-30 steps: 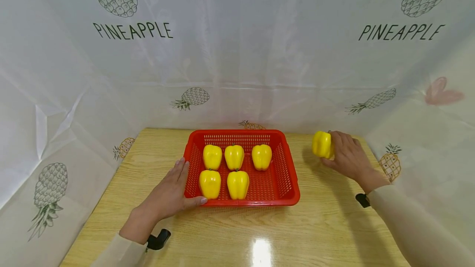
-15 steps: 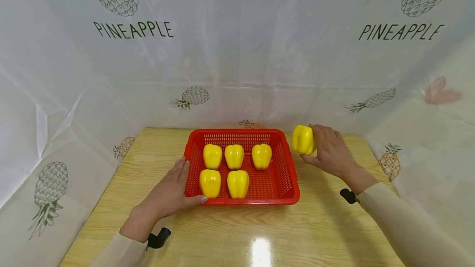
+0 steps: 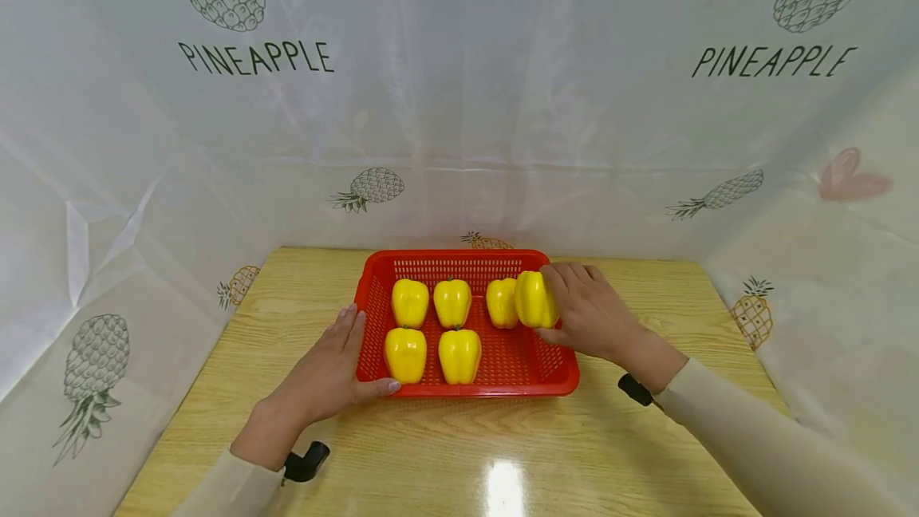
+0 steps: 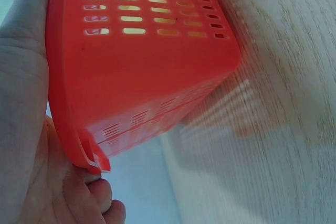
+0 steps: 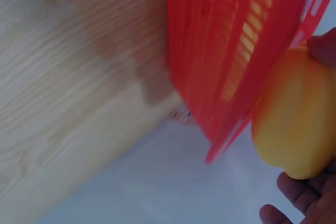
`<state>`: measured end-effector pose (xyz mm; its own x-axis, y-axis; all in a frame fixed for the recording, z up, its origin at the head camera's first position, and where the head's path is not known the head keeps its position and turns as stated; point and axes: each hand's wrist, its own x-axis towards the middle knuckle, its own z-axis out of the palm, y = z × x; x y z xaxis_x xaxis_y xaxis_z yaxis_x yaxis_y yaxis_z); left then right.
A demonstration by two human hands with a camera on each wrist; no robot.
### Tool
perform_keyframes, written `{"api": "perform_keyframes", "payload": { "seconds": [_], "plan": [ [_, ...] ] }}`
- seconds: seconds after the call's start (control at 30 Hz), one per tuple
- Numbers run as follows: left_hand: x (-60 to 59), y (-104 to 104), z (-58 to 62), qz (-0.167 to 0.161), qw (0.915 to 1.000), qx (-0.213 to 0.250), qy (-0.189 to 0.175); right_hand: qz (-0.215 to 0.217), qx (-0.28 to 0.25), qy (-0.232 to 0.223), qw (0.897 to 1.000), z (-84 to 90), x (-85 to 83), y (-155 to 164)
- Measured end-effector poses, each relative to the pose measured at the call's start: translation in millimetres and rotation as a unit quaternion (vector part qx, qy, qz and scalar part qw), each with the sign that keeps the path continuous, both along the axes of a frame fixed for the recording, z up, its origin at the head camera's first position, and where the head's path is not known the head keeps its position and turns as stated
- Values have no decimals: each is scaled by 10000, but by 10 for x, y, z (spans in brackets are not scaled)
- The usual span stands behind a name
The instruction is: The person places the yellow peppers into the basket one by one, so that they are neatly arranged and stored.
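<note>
Right hand (image 3: 585,309) grips yellow pepper (image 3: 534,299) above red basket (image 3: 560,377)'s right side; lower it upright into the free near-right spot (don't bump neighbours). Left hand (image 3: 326,369) lies flat against basket's left wall.

The held pepper (image 3: 534,299) partly hides another pepper (image 3: 499,302) behind it.

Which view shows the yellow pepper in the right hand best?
The head view: the held pepper shows whole in the right hand, over the red basket beside five others. The right wrist view gives a blurred close-up of its side; the left wrist view shows only basket wall, no pepper.
</note>
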<state>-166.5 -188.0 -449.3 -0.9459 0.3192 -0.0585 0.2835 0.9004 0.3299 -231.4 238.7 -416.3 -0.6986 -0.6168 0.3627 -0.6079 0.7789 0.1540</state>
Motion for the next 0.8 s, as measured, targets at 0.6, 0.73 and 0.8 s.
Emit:
{"api": "perform_keyframes", "payload": {
  "seconds": [0.6,0.73,0.8],
  "plan": [
    [2,4,3,17,10000,14,-31,259,970,-537,9935,-294,148,-322],
    [4,6,7,14,10000,28,-32,295,1050,-529,9926,-340,142,-358],
    [5,6,8,11,10000,30,-36,320,1081,-550,9921,-351,139,-370]
  ]
}}
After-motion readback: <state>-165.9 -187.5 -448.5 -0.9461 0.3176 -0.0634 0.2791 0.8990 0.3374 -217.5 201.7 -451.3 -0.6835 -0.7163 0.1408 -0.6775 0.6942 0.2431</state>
